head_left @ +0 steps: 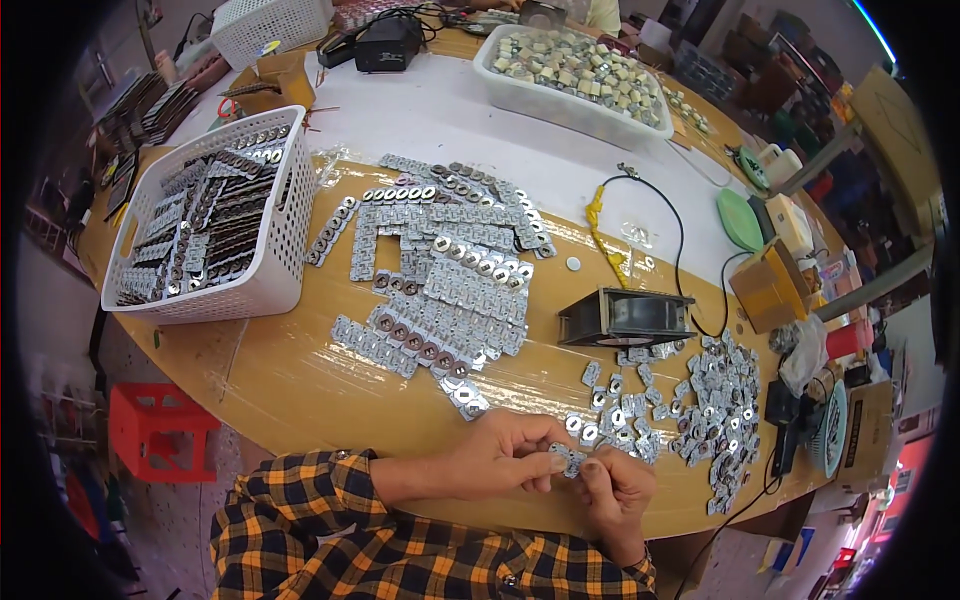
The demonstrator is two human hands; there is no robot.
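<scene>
At the table's (270, 385) near side we hold a small metal piece (570, 460), our left hand (507, 452) clamped on its left end and our right hand (617, 490) pinching its right. To the right lie loose plates (720, 405) beside a black fan (630, 318); farther off and left, we have stacked metal strips (475, 295), with a white basket (287, 230) at far left

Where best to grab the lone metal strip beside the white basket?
Probably pinch the strip by its long edges at the near end, coming from above on the person's side: it lies flat, and that end sits clear of the pile.
</scene>
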